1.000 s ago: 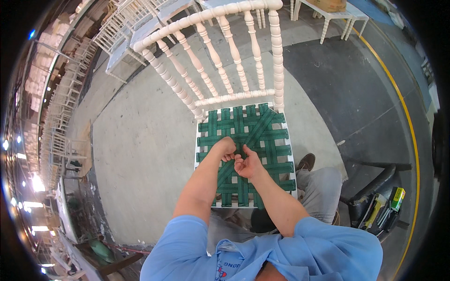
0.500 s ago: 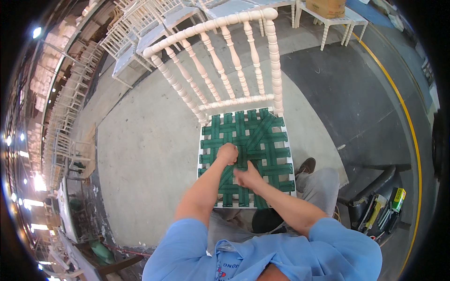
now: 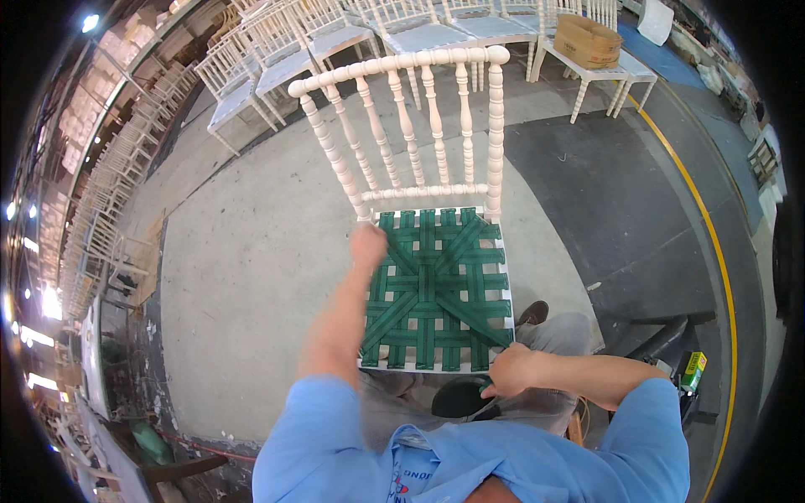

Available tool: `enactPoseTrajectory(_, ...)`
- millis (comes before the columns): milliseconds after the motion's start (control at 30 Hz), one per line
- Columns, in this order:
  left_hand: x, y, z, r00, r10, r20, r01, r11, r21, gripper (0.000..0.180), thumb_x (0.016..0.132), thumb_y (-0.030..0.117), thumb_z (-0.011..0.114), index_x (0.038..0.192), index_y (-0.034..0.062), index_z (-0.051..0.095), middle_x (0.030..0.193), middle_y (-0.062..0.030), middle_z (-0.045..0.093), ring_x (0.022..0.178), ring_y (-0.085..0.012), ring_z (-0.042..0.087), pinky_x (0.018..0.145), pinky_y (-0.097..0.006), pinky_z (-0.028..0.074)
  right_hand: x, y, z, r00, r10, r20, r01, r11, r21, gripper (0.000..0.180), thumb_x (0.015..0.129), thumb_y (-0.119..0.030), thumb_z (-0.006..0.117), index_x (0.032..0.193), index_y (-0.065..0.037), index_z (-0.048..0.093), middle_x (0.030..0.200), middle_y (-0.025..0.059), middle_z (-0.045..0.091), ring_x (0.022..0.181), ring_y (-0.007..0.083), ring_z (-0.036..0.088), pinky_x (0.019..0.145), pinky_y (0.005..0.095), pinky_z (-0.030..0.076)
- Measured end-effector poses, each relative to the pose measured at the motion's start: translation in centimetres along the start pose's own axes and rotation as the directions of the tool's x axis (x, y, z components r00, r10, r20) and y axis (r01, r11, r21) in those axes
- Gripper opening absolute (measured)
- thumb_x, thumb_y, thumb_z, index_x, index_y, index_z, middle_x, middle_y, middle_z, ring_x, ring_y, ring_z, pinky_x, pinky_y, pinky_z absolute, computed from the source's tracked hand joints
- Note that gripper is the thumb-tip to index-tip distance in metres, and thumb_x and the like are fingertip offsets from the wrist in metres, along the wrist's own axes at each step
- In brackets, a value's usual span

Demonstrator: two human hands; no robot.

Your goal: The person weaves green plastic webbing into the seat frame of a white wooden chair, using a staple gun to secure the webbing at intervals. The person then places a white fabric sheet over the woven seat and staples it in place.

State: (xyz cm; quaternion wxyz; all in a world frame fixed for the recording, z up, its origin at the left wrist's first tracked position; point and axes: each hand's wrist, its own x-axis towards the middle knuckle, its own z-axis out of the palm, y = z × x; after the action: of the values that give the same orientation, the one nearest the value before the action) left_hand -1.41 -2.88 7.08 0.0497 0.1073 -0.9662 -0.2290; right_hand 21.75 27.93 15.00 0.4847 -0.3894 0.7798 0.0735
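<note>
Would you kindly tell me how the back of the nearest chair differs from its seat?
The back is cream-white, while the seat is mostly dark green.
The back is filled with rounded, shaped spindles; the seat is laced with flat green straps.
The back's spindles run side by side, whereas the seat's straps cross, some of them diagonally.
Both show open gaps between their parts.

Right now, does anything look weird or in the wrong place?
Maybe one thing: a cardboard box sits on a white seat at the upper right, and seats are usually for sitting. I see no spill, and the green straps on the nearest chair show no obvious tear.
</note>
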Motion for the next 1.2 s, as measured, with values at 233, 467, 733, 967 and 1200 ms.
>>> enactPoseTrajectory(233,2.3,1.8,-15.2,0.886,0.255,0.388,-0.082,0.909,-0.410,0.025,0.097,0.023,0.056,0.097,0.0007,0.068,0.077,-0.0013,0.061,0.068,-0.0121,0.058,0.062,-0.030,0.050,2.0,3.6,-2.5,0.763,0.037,-0.645,0.249,0.904,0.347,0.026,0.089,-0.029,0.065,0.101,-0.007,0.069,0.095,0.0172,0.071,0.093,0.0364,0.068,0.079,0.0453,0.054)
enactPoseTrajectory(467,-8.0,2.4,-13.1,0.732,0.391,0.558,-0.002,0.820,-0.572,0.025,0.103,0.024,0.052,0.108,0.0038,0.065,0.092,0.0020,0.062,0.087,-0.0093,0.056,0.081,-0.027,0.049,4.1,0.2,-14.9,-0.048,0.170,-0.984,0.668,0.738,0.095,0.030,0.083,0.001,0.068,0.112,-0.004,0.063,0.104,0.0123,0.065,0.083,0.0268,0.064,0.079,0.0375,0.053)
enactPoseTrajectory(733,-16.3,3.6,-11.0,0.974,0.223,0.036,-0.049,0.366,-0.929,0.011,0.097,0.008,0.058,0.105,0.0020,0.062,0.090,-0.0002,0.062,0.083,-0.0081,0.057,0.076,-0.025,0.047,4.8,-0.2,-15.5,0.260,0.231,-0.938,0.643,0.683,0.347,0.020,0.096,-0.019,0.062,0.101,0.000,0.065,0.090,0.0115,0.067,0.081,0.0231,0.064,0.073,0.0344,0.049)
enactPoseTrajectory(967,-17.4,2.9,-10.4,0.993,0.034,0.109,0.095,0.293,-0.951,0.009,0.098,0.012,0.061,0.093,0.0049,0.063,0.082,0.0058,0.059,0.075,-0.0022,0.050,0.066,-0.021,0.040,4.3,-2.4,-15.2,0.037,0.167,-0.985,0.723,0.676,0.142,0.014,0.090,-0.008,0.067,0.103,-0.002,0.065,0.093,0.0111,0.068,0.086,0.0241,0.067,0.076,0.0353,0.051)
enactPoseTrajectory(1200,-17.0,1.7,-10.8,0.964,0.014,0.265,0.256,0.213,-0.943,0.010,0.098,0.014,0.062,0.095,0.0046,0.065,0.085,0.0034,0.062,0.079,-0.0049,0.055,0.072,-0.022,0.045,4.0,-2.0,-16.3,-0.017,-0.104,-0.994,0.536,0.839,-0.097,0.017,0.085,-0.005,0.070,0.101,-0.005,0.067,0.093,0.0127,0.066,0.089,0.0314,0.065,0.077,0.0371,0.052)
